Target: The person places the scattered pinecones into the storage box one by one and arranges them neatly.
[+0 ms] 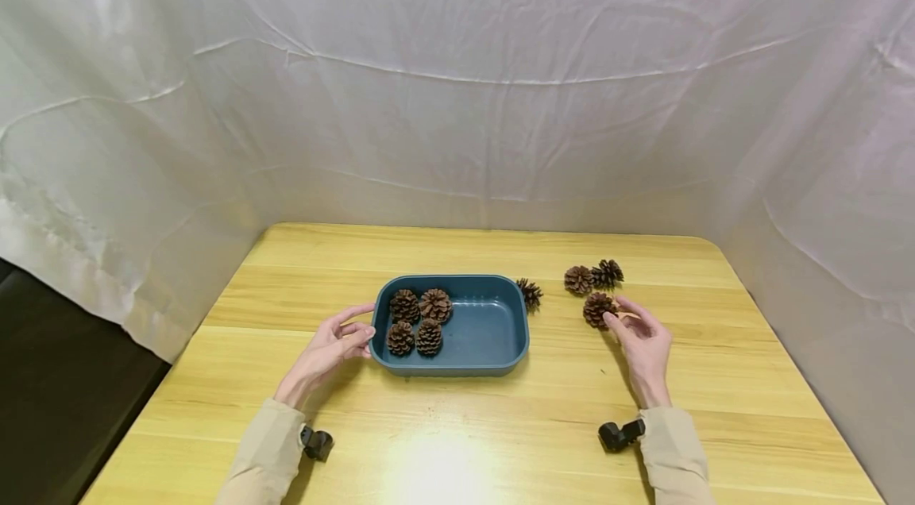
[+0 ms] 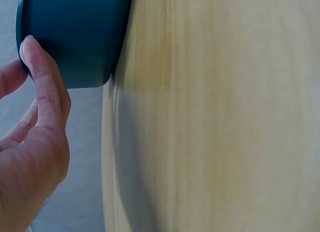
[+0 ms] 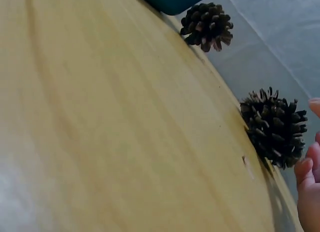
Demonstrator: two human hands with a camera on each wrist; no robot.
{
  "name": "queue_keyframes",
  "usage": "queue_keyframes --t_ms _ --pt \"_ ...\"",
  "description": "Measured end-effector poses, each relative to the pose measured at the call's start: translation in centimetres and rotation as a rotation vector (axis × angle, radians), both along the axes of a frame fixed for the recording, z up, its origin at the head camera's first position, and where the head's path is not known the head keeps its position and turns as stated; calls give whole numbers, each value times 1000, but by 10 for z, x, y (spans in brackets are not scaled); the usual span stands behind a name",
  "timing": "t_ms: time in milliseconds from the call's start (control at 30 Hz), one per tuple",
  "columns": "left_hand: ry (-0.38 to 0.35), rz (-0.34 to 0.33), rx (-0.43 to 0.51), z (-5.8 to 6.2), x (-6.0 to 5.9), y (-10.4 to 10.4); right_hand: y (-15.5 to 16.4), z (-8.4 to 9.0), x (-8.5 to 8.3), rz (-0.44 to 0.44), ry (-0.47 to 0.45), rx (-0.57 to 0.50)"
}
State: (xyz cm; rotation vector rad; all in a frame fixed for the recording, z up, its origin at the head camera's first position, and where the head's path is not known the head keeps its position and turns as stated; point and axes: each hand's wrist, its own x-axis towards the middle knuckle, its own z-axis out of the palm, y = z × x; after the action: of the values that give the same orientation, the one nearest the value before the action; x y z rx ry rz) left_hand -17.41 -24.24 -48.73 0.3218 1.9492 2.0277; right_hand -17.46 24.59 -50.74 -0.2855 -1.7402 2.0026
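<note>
The left hand (image 1: pixel 330 348) rests against the left short wall of the blue tray (image 1: pixel 504 350); its fingers are almost straight and only touch the wall, so it holds nothing firmly. Four pine cones lie in the left half of this tray, and the right half is bare. The right hand (image 1: pixel 646 344) is open with relaxed fingers, and its fingertips (image 1: pixel 611 320) are just at the nearest pine cone (image 1: pixel 596 308) on the tabletop (image 1: pixel 457 425), to the right of the tray; from the right wrist view the fingers seem to be beside the cone, not yet closed around it, and I cannot tell if they really touch it. Two more cones (image 1: pixel 591 277) lie behind it, near each other, and one small cone (image 1: pixel 530 293) lies just beside the right wall of the tray. I think the main risk is that the cone rolls away when the fingers close, because it is round and light and its scales are stiff. A push from one side only could send it into the two cones behind. A hard pinch may also break some scales. If the left hand presses too much, the tray can slide to the right and hit the small cone beside it.
</note>
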Motion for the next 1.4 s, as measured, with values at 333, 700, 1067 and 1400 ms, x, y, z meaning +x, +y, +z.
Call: queue_keyframes --t_ms 333,700,1067,1400 --pt "-1 6 -6 1 0 1 6 -1 -3 66 -178 176" --pt "-7 17 -11 2 1 1 10 0 -10 138 -275 342" --pt "-3 16 -8 1 1 1 10 -2 -14 159 -263 372" --pt "-6 14 -6 1 1 1 9 -1 -11 138 -267 329"
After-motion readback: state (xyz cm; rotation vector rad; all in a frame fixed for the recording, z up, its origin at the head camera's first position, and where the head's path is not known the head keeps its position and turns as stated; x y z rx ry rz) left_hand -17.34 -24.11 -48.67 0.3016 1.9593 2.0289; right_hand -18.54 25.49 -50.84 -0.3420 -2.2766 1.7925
